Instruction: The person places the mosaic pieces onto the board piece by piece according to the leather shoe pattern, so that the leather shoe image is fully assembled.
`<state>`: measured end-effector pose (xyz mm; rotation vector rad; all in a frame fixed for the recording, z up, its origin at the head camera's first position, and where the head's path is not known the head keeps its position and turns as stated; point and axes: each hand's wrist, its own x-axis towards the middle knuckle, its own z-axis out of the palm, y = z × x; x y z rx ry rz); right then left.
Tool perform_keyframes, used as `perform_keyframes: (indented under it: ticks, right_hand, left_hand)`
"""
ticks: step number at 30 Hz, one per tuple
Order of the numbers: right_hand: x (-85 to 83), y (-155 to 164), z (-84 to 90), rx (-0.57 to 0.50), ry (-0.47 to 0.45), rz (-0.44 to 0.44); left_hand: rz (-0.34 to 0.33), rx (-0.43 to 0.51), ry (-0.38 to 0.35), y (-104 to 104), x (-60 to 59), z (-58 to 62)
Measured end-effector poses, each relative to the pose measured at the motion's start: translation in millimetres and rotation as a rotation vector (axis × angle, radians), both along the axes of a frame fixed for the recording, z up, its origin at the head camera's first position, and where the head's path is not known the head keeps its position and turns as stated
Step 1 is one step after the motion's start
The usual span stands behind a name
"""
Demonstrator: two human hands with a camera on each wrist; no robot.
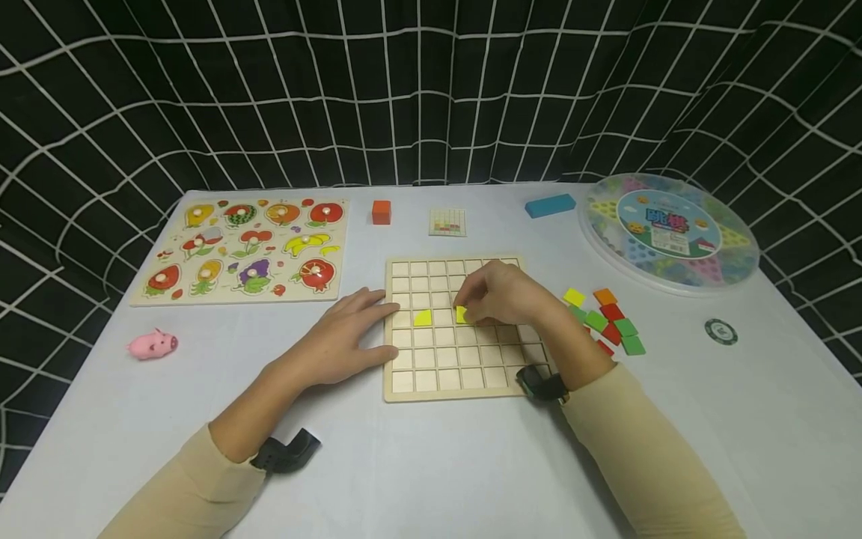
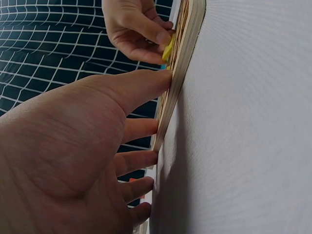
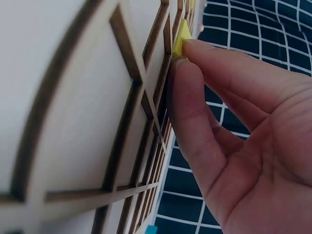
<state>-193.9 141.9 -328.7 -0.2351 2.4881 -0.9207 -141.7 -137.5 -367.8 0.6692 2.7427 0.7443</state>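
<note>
A wooden grid board (image 1: 431, 382) with square cells lies in the middle of the white table. My right hand (image 1: 501, 292) pinches a yellow square tile (image 1: 461, 314) between thumb and finger, right at the board's cells; the right wrist view shows this yellow tile (image 3: 181, 38) tilted against the grid. Another yellow tile (image 1: 422, 318) sits in a cell further left, one corner cut by a curve. With fingers spread, my left hand (image 1: 343, 337) touches the board's left edge; in the left wrist view its thumb (image 2: 146, 85) rests against the rim.
Loose red, green, orange and yellow tiles (image 1: 611, 313) lie right of the board. Behind it are a pattern card (image 1: 447, 222), an orange cube (image 1: 381, 212) and a blue block (image 1: 550, 206). A fruit puzzle (image 1: 229, 247), a pink pig (image 1: 153, 344), a round game box (image 1: 667, 232) and a chip (image 1: 721, 332) surround it.
</note>
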Motion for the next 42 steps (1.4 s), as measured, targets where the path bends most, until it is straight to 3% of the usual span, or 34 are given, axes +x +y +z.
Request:
perform_keyframes:
  ticks: [27, 42]
  right_hand:
    - [2.0, 1.4, 0.0, 0.064, 0.069, 0.03]
    - [8.7, 63.2, 21.3, 0.023, 0.055, -0.073]
  left_hand:
    - [0.0, 0.009, -0.004, -0.8, 0.1, -0.8]
    - [0.0, 0.008, 0.005, -0.5, -0.1, -0.5]
